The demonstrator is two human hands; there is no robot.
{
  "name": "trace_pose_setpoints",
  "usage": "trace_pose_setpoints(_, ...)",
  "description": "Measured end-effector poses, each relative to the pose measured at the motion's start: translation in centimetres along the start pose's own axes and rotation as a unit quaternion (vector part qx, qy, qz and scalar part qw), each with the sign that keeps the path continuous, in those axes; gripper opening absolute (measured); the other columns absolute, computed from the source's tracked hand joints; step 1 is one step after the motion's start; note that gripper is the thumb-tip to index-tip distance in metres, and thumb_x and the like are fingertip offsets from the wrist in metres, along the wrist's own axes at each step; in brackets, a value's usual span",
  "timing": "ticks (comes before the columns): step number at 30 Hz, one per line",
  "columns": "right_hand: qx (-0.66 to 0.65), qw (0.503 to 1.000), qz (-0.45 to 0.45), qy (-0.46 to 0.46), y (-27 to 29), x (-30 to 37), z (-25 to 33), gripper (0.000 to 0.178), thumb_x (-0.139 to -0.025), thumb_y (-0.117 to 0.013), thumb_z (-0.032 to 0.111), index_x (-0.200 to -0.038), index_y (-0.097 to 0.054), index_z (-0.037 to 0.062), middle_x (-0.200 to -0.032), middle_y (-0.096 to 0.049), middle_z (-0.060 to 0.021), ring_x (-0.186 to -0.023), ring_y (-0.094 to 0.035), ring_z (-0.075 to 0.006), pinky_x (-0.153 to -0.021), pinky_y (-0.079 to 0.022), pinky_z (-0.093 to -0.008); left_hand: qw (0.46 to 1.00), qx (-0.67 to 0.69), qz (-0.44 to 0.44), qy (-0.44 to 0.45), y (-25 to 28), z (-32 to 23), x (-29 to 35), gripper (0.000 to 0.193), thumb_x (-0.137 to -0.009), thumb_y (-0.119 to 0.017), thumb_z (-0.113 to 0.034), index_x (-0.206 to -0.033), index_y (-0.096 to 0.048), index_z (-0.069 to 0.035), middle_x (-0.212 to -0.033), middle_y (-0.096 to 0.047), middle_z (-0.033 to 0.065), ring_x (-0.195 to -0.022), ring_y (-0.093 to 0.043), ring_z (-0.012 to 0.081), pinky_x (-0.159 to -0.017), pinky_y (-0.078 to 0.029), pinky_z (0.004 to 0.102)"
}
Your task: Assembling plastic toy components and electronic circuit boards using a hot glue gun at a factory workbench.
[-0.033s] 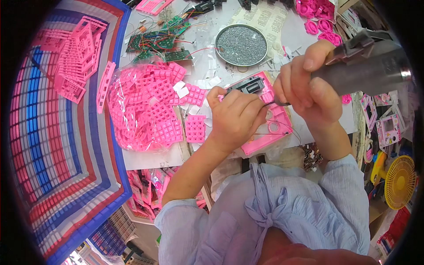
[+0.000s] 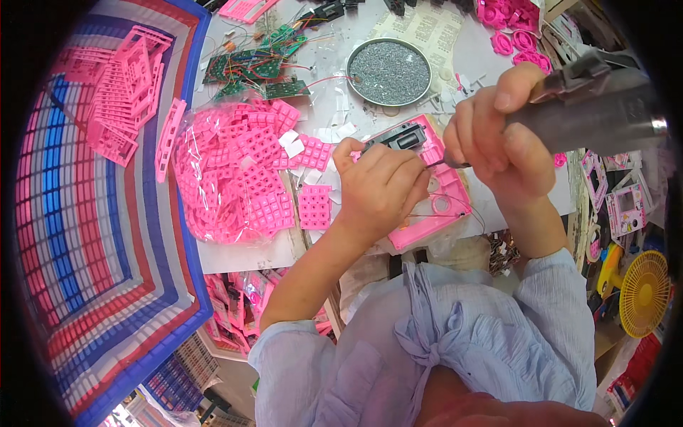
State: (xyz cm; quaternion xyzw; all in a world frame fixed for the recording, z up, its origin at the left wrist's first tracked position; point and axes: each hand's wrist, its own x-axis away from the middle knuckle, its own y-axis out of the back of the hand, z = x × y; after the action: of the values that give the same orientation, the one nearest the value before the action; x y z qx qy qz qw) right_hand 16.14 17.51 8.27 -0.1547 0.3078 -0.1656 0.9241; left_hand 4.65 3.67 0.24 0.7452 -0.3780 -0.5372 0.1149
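A pink plastic casing (image 2: pixel 425 229) lies on the white-topped table in front of me, with a black mechanism (image 2: pixel 407 138) set in its upper part and thin wires lower down. My left hand (image 2: pixel 384 186) presses over the casing's left side with bent fingers, the thumb beside the black mechanism. In my right hand (image 2: pixel 504 128) is a dark grey power screwdriver (image 2: pixel 594 114), tilted with its body up to the right. Its thin bit points down left into the casing, close to my left fingertips. The bit's very tip is hidden by those fingers.
Beyond the casing stands a round dish (image 2: pixel 388 104) of small grey screws. Left of it are wired green circuit boards (image 2: pixel 249 67) and a clear bag (image 2: pixel 203 206) of pink keypads. A striped sheet (image 2: pixel 153 213) bears pink frames. A yellow fan (image 2: pixel 644 293) stands right.
My right hand and the power screwdriver have shifted very slightly to the right. The left hand and the casing look the same.
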Motion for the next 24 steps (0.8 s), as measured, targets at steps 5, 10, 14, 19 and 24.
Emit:
trace_pose_setpoints(5, 0.006, 1.0, -0.002, -0.007, -0.4, 0.1, -0.3, 0.026, -0.096, -0.062, 0.023, -0.114, -0.046, 0.0119, -0.059, -0.043, 0.003, -0.052, -0.043, -0.0099, -0.055, -0.044, -0.0293, 1.0, 0.0, 0.01, 0.01, 0.0, 0.0, 0.3, 0.027, -0.07, -0.083, -0.013, -0.093, -0.068, -0.013, -0.085, -0.068, -0.0033, -0.07, -0.058, 0.015, -0.081, -0.029, 0.0402)
trace_pose_setpoints(10, 0.007, 1.0, -0.017, -0.009, -0.6, 0.3, -0.7, 0.025, -0.096, -0.062, 0.02, -0.112, -0.046, 0.0115, -0.059, -0.044, 0.002, -0.052, -0.042, -0.0108, -0.054, -0.042, -0.0298, 1.0, -0.006, 0.016, 0.013, 0.2, 0.0, 0.7, 0.029, -0.07, -0.084, -0.015, -0.094, -0.069, -0.013, -0.085, -0.067, -0.0032, -0.071, -0.058, 0.0162, -0.081, -0.029, 0.0406)
trace_pose_setpoints(14, 0.064, 0.997, -0.039, 0.012, 0.2, -0.2, -1.5, 0.022, -0.095, -0.059, 0.015, -0.112, -0.045, 0.0098, -0.059, -0.043, 0.0006, -0.051, -0.038, -0.0108, -0.051, -0.038, -0.0303, 0.992, -0.083, 0.047, 0.079, -0.2, 0.4, 0.1, 0.028, -0.072, -0.083, -0.024, -0.094, -0.069, -0.014, -0.095, -0.067, -0.0022, -0.086, -0.058, 0.0181, -0.086, -0.029, 0.0443)
trace_pose_setpoints(19, 0.162, 0.983, -0.082, -0.026, 2.3, -1.7, -4.2, 0.016, -0.093, -0.054, -0.001, -0.107, -0.048, 0.0034, -0.061, -0.047, -0.0033, -0.049, -0.04, -0.0118, -0.051, -0.039, -0.0315, 0.968, -0.161, 0.132, 0.14, -0.8, 1.2, 0.1, 0.03, -0.075, -0.08, -0.029, -0.099, -0.069, -0.015, -0.107, -0.067, -0.003, -0.103, -0.056, 0.0201, -0.094, -0.027, 0.0502)
trace_pose_setpoints(24, 0.265, 0.962, -0.063, -0.016, 3.0, -1.0, -6.1, 0.014, -0.091, -0.058, -0.002, -0.103, -0.053, 0.0007, -0.073, -0.057, -0.0062, -0.061, -0.055, -0.0133, -0.06, -0.047, -0.031, 0.968, -0.149, 0.135, 0.148, -0.8, 1.1, 0.2, 0.03, -0.074, -0.08, -0.027, -0.099, -0.069, -0.013, -0.108, -0.066, -0.0021, -0.103, -0.056, 0.0209, -0.093, -0.028, 0.0509)
